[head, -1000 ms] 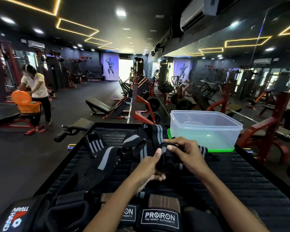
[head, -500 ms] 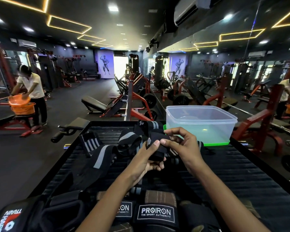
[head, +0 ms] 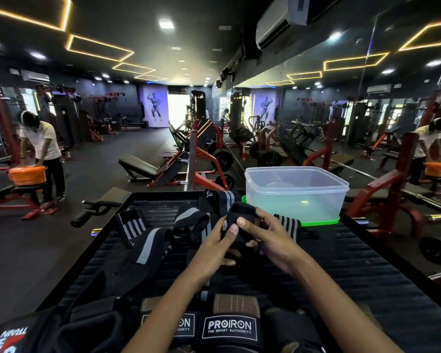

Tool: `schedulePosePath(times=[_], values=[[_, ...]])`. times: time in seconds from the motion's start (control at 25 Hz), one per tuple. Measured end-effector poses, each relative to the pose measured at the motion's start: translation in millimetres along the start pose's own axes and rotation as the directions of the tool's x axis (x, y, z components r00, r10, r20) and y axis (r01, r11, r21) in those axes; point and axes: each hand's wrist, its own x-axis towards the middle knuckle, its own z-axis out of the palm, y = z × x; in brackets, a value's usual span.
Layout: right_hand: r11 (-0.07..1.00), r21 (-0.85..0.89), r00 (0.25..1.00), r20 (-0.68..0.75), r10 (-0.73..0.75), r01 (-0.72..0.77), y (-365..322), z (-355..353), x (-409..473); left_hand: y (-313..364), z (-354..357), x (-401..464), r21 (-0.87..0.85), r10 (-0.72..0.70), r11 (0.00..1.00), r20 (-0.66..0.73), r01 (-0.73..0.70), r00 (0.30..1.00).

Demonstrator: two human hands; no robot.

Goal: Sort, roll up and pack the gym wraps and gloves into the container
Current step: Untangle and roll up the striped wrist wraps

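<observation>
A partly rolled black wrap is held above the black ribbed table between both hands. My left hand grips its lower side with the thumb up on the roll. My right hand curls round it from the right. Its grey-striped tail trails right. A clear plastic container on a green lid stands just behind, with nothing in it. Loose black-and-grey wraps lie left of the hands. PROIRON gloves lie at the near edge.
A black TRAIN HARD item sits at the near left corner. Red gym machines and benches fill the floor behind the table. A person bends over an orange tub at the far left. A mirror wall runs along the right.
Both hands have kept turning the wrap, lifting it slightly toward the container. The person at the left has bent lower over the orange tub.
</observation>
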Motion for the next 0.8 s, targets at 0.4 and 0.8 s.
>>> schedulePosePath(times=[0.4,0.8], values=[[0.924,-0.313,0.953,-0.274,0.133,-0.219,-21,-36,12,-32,-1,0,0.835,0.242,0.523,0.047,-0.171,0.969],[0.640,-0.510,0.695,-0.717,0.053,-0.575,-18,-192,-11,-26,44,29,0.729,0.095,0.662,0.153,-0.177,0.984]])
